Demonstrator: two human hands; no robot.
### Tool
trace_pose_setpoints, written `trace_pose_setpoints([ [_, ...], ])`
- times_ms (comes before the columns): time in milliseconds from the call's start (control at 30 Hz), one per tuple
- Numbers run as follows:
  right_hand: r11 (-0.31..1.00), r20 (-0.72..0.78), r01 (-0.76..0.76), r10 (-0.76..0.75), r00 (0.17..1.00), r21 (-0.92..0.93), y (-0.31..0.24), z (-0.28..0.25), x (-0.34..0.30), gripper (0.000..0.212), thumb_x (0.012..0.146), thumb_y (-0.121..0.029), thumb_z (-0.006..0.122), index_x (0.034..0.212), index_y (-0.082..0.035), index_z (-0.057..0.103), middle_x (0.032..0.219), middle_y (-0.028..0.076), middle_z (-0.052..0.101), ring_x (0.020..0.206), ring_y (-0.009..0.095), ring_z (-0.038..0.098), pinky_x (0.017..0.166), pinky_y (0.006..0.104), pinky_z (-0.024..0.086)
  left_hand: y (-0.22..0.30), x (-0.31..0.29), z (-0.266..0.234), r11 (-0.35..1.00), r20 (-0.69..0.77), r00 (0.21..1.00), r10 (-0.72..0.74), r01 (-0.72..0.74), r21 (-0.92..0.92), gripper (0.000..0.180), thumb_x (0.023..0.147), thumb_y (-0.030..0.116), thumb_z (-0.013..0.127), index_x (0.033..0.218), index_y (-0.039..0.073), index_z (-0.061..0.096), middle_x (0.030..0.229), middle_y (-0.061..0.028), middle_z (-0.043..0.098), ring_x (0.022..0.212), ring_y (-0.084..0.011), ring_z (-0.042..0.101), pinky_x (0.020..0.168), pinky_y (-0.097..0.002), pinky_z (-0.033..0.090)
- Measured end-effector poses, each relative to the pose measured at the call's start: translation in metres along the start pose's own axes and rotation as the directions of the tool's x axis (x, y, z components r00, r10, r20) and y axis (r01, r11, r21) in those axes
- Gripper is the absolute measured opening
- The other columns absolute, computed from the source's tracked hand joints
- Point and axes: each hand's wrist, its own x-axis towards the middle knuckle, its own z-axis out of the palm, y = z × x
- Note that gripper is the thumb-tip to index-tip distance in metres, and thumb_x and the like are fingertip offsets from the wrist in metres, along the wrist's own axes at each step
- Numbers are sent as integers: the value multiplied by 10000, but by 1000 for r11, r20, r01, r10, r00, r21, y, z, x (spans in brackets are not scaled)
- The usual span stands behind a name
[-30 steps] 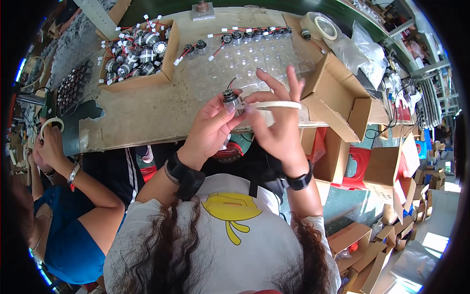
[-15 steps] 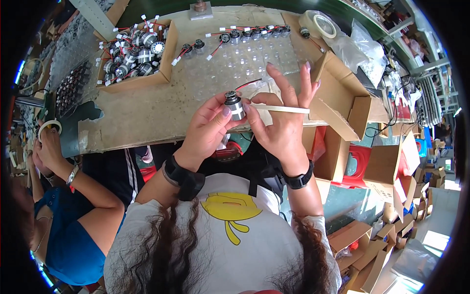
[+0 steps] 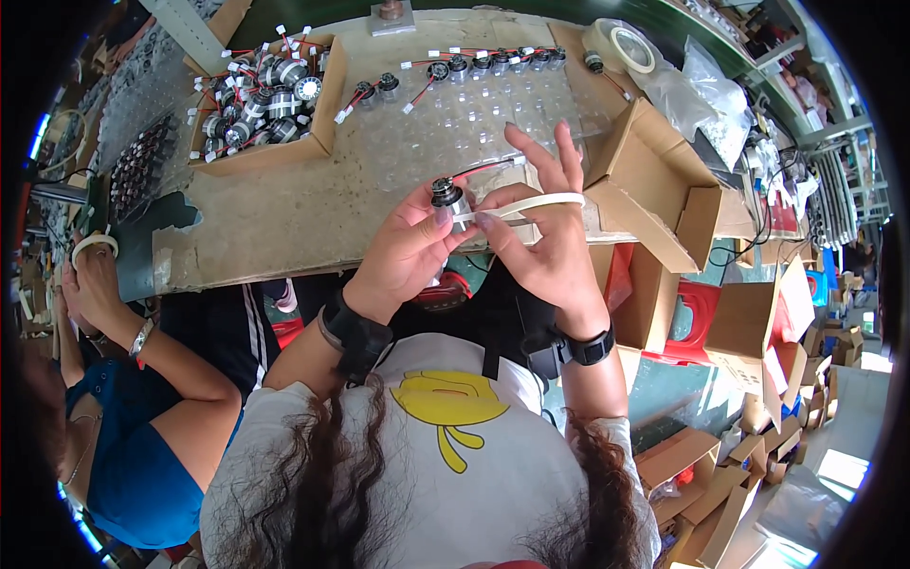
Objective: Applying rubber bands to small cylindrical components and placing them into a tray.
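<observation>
My left hand [image 3: 403, 254] is closed round a small motor [image 3: 447, 196] with a black top and silver body, held upright above the table's front edge. Red and black wires [image 3: 488, 169] trail from it to the right. A narrow white tape roll [image 3: 540, 202], seen nearly edge-on, hangs about the fingers of my right hand [image 3: 545, 242]. That thumb and forefinger pinch at the motor's side, where a short pale strip lies against the silver body. The other right fingers stretch upward. Exactly how the strip sits under my fingertips is hidden.
A carton [image 3: 261, 163] of wired motors stands back left. Several motors line the back of a clear plastic tray [image 3: 464, 128]. An open cardboard box [image 3: 654, 161] and wide tape rolls [image 3: 630, 47] are at right. A co-worker's hand [image 3: 95, 275] with a tape ring is far left.
The tape roll has tilted and now shows as a curve, its near end against the motor. My right fingers have shifted slightly left, and a pale strip shows on the silver body.
</observation>
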Motion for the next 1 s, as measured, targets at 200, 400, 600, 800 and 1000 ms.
trace_pose_setpoints([
  [200, 981, -137, 33, -60, 989, -193, -16, 0, 1, 131, 719, -187, 733, 837, -132, 724, 1466, 140, 390, 1431, 426, 118, 1127, 591, 64, -3, 1, -2, 991, -34, 995, 94, -91, 94, 350, 885, 61, 642, 1207, 52, 504, 1160, -47, 567, 1098, -159, 547, 992, -355, 439],
  [400, 844, -180, 51, -173, 968, -535, -23, 4, -2, 132, 711, -223, 741, 819, -151, 721, 1480, 138, 369, 1432, 420, 113, 1119, 612, 49, 4, -2, -9, 900, -12, 986, 169, -149, 410, 396, 836, 7, 685, 1188, 30, 504, 1131, -50, 579, 1059, -139, 556, 936, -309, 476],
  [600, 932, -175, 50, -120, 977, -359, -14, 9, 1, 99, 726, -216, 732, 813, -172, 713, 1471, 131, 383, 1432, 405, 122, 1115, 618, 33, 12, -4, -3, 860, -11, 992, 124, -102, 500, 454, 851, -17, 656, 1267, 9, 476, 1178, -78, 573, 1094, -149, 554, 946, -309, 481],
  [800, 883, -139, 85, -166, 976, -462, -12, 20, -4, 115, 742, -195, 716, 849, -152, 713, 1468, 145, 381, 1433, 403, 129, 1112, 621, 57, 5, -1, -6, 881, -35, 993, 115, -85, 466, 455, 897, -11, 592, 1322, 7, 430, 1235, -105, 554, 1138, -174, 546, 972, -329, 478],
  [1000, 997, -10, -54, 55, 998, 55, -5, 3, -2, 162, 754, -164, 694, 912, -139, 722, 1472, 138, 383, 1436, 412, 118, 1112, 616, 42, 15, 2, -4, 868, 25, 990, 136, -131, 479, 422, 934, 19, 544, 1332, -2, 404, 1285, -135, 536, 1199, -198, 523, 999, -346, 467],
])
